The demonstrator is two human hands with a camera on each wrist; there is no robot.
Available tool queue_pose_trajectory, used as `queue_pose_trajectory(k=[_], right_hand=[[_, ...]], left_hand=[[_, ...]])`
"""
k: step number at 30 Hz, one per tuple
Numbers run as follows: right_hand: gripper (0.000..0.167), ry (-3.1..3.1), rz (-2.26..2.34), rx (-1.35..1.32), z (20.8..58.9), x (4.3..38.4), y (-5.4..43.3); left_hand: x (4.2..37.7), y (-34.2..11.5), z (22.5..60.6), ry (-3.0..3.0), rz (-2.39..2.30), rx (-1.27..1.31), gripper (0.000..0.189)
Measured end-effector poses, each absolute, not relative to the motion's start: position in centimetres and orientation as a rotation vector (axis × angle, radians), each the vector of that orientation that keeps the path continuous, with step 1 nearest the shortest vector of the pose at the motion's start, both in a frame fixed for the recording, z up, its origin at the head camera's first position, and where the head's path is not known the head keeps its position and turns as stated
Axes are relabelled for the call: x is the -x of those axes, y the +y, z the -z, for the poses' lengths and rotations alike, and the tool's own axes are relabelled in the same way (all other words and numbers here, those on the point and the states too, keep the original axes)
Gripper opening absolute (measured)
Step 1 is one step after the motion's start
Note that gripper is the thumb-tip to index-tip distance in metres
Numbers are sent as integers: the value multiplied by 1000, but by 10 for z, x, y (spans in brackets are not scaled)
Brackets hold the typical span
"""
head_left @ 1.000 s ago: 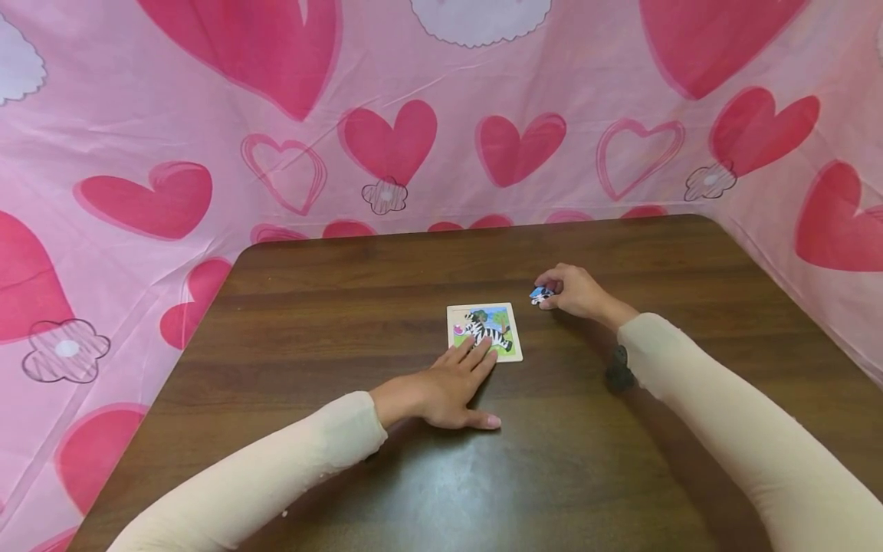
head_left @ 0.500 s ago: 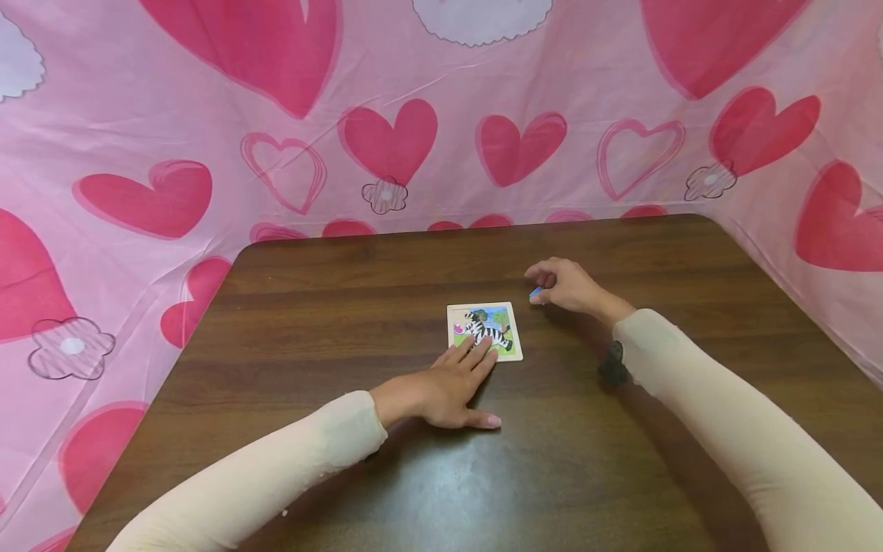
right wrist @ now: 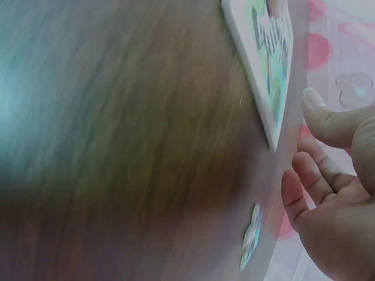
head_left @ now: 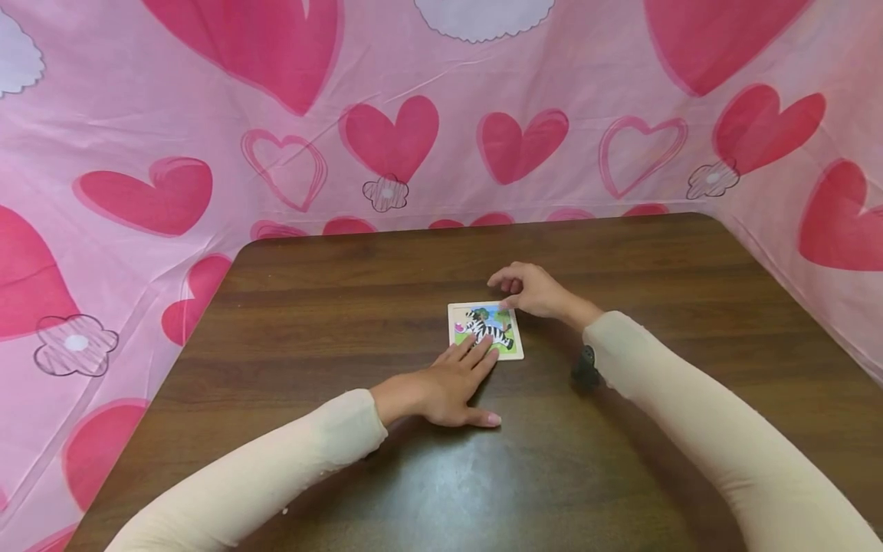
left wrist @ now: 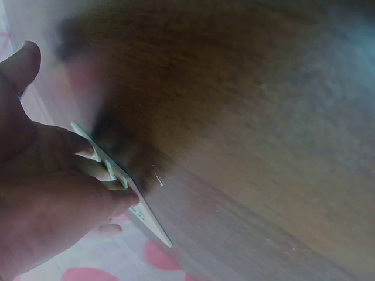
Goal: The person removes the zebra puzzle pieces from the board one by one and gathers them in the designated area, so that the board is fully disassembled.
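A small square puzzle board (head_left: 480, 314) with a zebra picture lies on the table. My left hand (head_left: 448, 392) is spread flat, its straight fingertips pressing on the board's near part; the left wrist view shows those fingers along the board (left wrist: 153, 225). Over the board's far right corner hovers my right hand (head_left: 538, 291), thumb and fingers apart and loosely bent, with nothing seen between them. In the right wrist view, a small loose puzzle piece (right wrist: 252, 237) in blue and white lies on the table beside the board; in the head view the right hand hides it.
The brown wooden table (head_left: 331, 307) has rounded far corners. A pink cloth (head_left: 290, 69) printed with hearts and flowers hangs behind it and along both sides. A small dark object (head_left: 586, 368) sits under the right sleeve's cuff.
My right hand has let go of the small puzzle piece and moved left to the board's far right corner. The left hand and the board have stayed in place.
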State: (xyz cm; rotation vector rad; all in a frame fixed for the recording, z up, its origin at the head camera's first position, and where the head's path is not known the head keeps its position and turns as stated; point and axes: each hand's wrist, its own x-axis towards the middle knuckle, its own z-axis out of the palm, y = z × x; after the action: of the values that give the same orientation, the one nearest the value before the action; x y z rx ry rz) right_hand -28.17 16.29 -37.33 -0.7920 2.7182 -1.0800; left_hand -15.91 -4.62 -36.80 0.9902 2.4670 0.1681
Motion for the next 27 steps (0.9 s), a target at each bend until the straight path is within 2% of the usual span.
queue_pose_trajectory(k=[11, 27], right_hand=[[29, 2597, 1020, 885, 377, 275, 137], [27, 2635, 835, 926, 378, 274, 132]], left_hand=[[158, -46, 368, 2462, -160, -982, 98], [157, -46, 368, 2456, -158, -986, 97]])
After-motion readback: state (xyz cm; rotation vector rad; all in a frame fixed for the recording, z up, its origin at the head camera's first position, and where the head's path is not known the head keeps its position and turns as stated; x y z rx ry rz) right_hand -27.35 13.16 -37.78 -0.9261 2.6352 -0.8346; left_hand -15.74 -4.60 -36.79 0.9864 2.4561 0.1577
